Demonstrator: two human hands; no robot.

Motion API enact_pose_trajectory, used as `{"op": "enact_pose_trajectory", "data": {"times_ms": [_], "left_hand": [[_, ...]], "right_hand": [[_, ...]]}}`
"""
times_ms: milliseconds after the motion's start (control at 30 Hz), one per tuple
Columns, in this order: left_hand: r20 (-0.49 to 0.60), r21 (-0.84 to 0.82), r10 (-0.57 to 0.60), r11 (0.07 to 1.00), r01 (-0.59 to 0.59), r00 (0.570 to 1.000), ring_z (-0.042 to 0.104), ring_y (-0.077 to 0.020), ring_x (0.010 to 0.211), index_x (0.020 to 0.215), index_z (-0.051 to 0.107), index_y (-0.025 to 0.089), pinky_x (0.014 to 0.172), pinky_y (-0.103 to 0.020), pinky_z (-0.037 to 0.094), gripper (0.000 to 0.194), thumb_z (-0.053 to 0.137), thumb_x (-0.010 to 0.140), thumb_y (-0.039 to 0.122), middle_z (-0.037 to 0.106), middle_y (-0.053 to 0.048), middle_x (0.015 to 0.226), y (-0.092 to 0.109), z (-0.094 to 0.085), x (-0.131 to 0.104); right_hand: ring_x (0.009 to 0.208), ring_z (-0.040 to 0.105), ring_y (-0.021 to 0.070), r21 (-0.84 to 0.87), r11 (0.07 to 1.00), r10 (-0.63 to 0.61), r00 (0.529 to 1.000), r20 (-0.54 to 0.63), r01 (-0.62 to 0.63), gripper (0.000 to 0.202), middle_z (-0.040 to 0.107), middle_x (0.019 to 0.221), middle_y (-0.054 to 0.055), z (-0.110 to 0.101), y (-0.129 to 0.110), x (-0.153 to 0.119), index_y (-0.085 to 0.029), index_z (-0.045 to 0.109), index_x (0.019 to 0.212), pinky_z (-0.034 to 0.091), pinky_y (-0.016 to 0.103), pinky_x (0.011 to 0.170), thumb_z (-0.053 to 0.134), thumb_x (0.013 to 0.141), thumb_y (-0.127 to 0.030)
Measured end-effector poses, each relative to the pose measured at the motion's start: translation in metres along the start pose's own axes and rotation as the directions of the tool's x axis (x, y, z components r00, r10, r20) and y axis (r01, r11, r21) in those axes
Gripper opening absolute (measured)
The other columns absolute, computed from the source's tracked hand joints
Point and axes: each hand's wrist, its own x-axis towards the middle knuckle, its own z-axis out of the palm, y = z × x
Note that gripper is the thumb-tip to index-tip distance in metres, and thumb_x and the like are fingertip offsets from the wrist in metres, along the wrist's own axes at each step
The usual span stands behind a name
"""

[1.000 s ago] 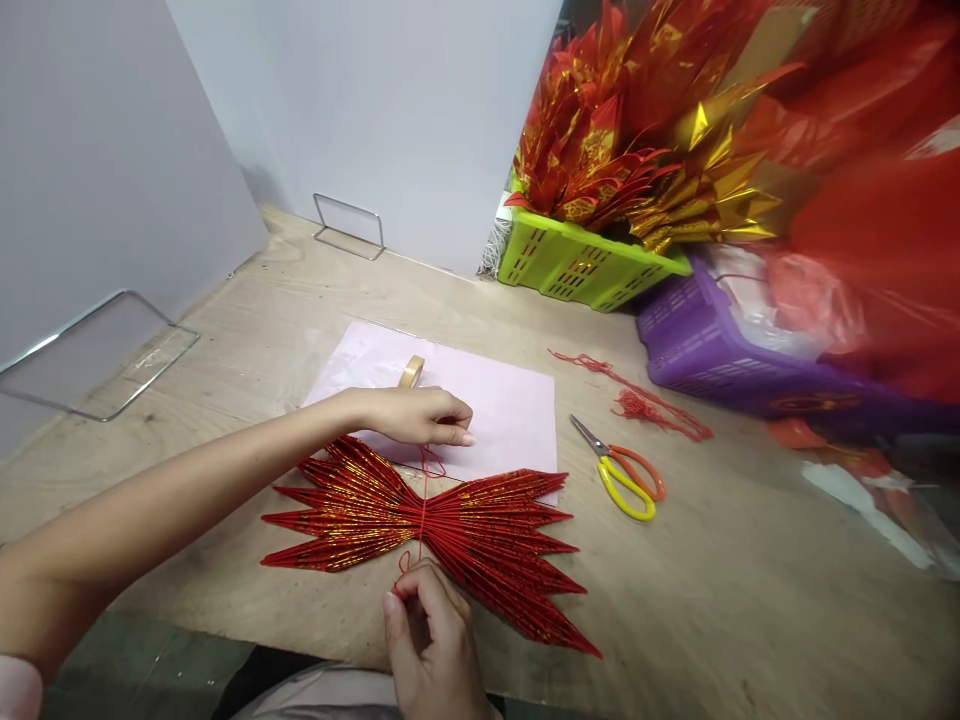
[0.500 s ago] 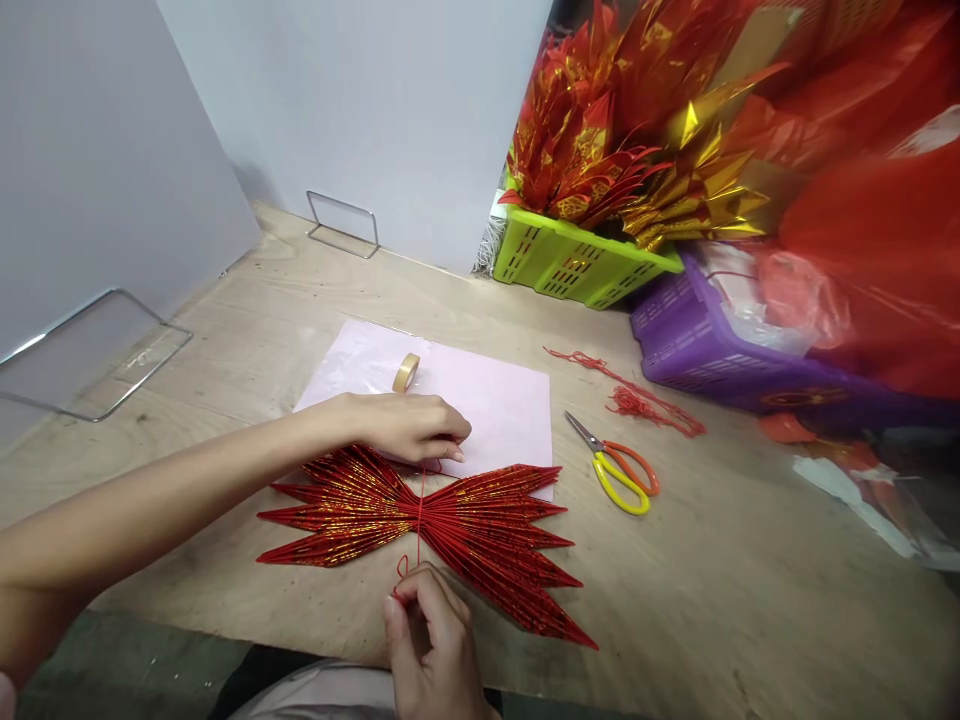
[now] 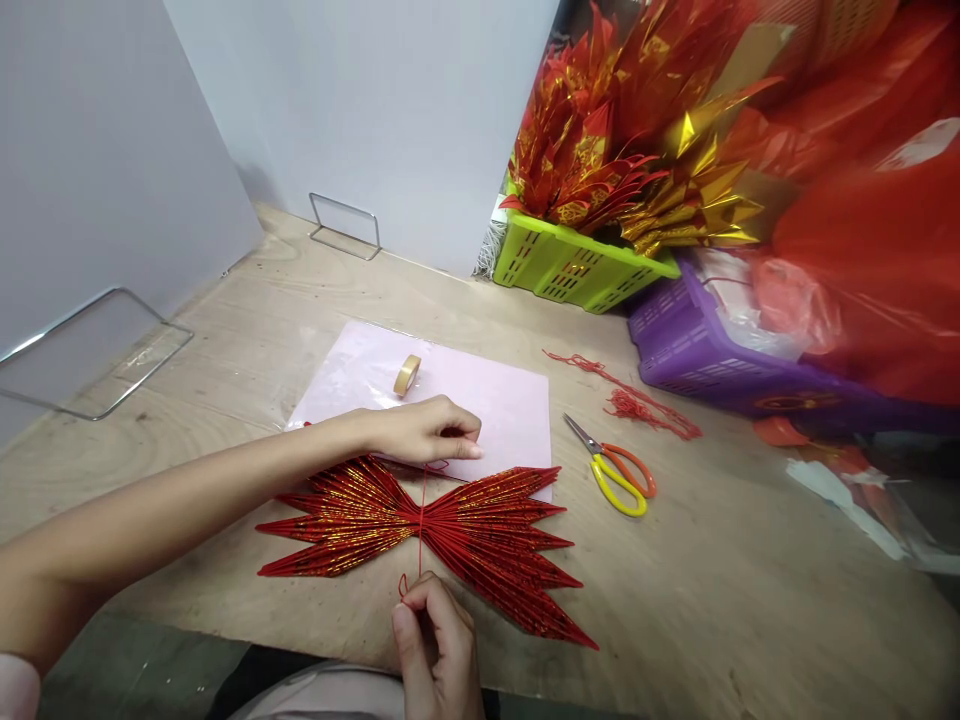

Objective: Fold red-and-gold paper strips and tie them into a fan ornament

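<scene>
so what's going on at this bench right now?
A person is tying red string round the pinched middle of a red and gold pleated paper fan lying flat on the wooden table. The left hand pinches the string's far end above the fan, and the right hand pinches the near end below it. Scissors, a tape roll on a pink sheet and loose string lie nearby, untouched.

Bright, even light; right edge blurred, stretched.
</scene>
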Motion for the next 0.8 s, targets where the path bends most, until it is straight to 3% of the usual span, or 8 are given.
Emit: {"op": "enact_pose_trajectory", "data": {"times_ms": [133,600,700,800], "left_hand": [[0.065,0.083,0.063,0.994,-0.068,0.996,0.039,-0.0121,0.055,0.063,0.047,0.02,0.055,-0.028,0.032,0.031,0.055,0.089,0.035,0.046,0.001,0.059,0.001,0.001,0.0],[0.057,0.259,0.117,0.958,-0.127,0.992,0.041,-0.0142,0.054,0.063,0.045,0.021,0.055,-0.029,0.031,0.03,0.047,0.092,0.032,0.048,0.0,0.058,-0.015,0.003,0.003],[0.077,0.296,0.12,0.945,-0.137,0.99,0.041,-0.0145,0.054,0.065,0.044,0.022,0.055,-0.029,0.031,0.03,0.045,0.093,0.032,0.048,-0.001,0.059,-0.016,0.003,0.004],[0.113,0.341,0.123,0.927,-0.155,0.986,0.041,-0.0149,0.053,0.065,0.044,0.022,0.054,-0.03,0.03,0.029,0.045,0.093,0.03,0.05,-0.001,0.06,-0.016,0.005,0.002]], "right_hand": [[0.06,0.047,0.0139,0.009,1.0,0.012,1.0,-0.022,-0.012,0.028,0.05,0.064,-0.001,0.004,0.0,-0.005,-0.022,0.045,0.071,0.032,0.027,0.055,0.041,0.095,-0.035],[0.057,0.045,0.0131,0.015,1.0,0.014,0.999,-0.05,-0.013,0.031,0.046,0.062,-0.003,0.006,0.002,-0.016,-0.022,0.042,0.07,0.032,0.027,0.055,0.039,0.096,-0.039],[0.057,0.045,0.0129,0.031,0.999,-0.042,0.997,-0.069,0.044,0.031,0.046,0.063,-0.003,0.006,0.003,-0.015,-0.023,0.04,0.071,0.032,0.026,0.054,0.039,0.097,-0.038],[0.059,0.047,0.0139,-0.038,0.979,-0.204,0.975,-0.085,0.201,0.027,0.046,0.063,-0.003,0.002,0.002,-0.011,-0.023,0.04,0.073,0.037,0.029,0.062,0.036,0.097,-0.034]]}}
